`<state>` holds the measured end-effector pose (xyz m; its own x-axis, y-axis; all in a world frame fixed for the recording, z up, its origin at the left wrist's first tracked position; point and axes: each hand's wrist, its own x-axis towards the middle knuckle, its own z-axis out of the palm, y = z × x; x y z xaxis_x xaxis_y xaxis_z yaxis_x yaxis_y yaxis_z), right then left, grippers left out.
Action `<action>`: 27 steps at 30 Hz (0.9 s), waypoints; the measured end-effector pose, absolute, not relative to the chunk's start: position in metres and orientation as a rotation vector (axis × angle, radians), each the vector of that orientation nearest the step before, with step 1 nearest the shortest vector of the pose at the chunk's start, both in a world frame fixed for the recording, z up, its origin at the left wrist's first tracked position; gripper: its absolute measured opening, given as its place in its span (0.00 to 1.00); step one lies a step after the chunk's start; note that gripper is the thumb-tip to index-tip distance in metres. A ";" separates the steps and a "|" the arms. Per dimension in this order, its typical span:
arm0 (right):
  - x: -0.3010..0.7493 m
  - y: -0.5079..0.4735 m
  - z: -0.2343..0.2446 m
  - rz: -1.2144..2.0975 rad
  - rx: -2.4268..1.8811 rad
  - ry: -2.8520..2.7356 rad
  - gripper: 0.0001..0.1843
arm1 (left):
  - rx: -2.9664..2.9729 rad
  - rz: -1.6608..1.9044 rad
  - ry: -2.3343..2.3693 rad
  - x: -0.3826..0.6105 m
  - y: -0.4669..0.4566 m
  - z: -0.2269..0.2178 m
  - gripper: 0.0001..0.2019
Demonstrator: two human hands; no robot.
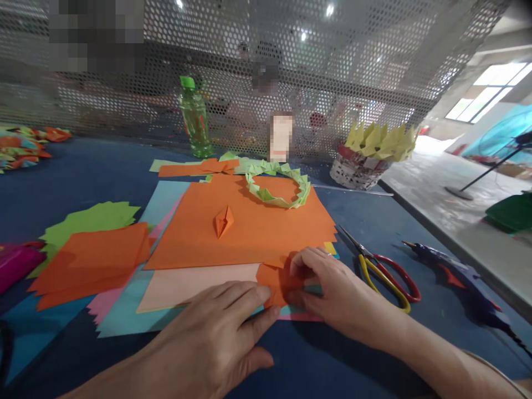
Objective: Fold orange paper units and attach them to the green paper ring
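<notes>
A small piece of orange paper (pixel 277 282) lies near the front of the paper stack, between my hands. My right hand (pixel 338 291) has its thumb and curled fingers closed on the paper's right side, covering that part. With fingers stretched out, my left hand (pixel 216 332) rests its fingertips at the paper's left edge. Beyond them is a large orange sheet (pixel 257 238), carrying a folded orange paper diamond (pixel 224 222). A ring of folded green paper (pixel 266 194) lies across that sheet's back edge.
Scissors (pixel 374 266) and a glue gun (pixel 461 277) lie to the right. Orange squares (pixel 95 257) overlap green ones (pixel 91 219) at left. A green bottle (pixel 195 119) and a folded-paper basket (pixel 366 158) stand at the back, before a perforated metal screen (pixel 233 72).
</notes>
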<state>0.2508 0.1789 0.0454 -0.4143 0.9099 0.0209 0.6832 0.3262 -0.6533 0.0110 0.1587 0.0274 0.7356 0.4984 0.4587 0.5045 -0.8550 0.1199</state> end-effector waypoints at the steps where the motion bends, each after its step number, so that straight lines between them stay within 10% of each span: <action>1: 0.252 0.180 0.045 0.817 -1.406 -2.209 0.12 | -2.913 -0.780 -0.833 0.011 0.159 0.028 0.19; 27: 0.265 0.191 0.050 0.654 -1.555 -2.200 0.18 | -2.892 -0.865 -0.818 0.013 0.158 0.040 0.16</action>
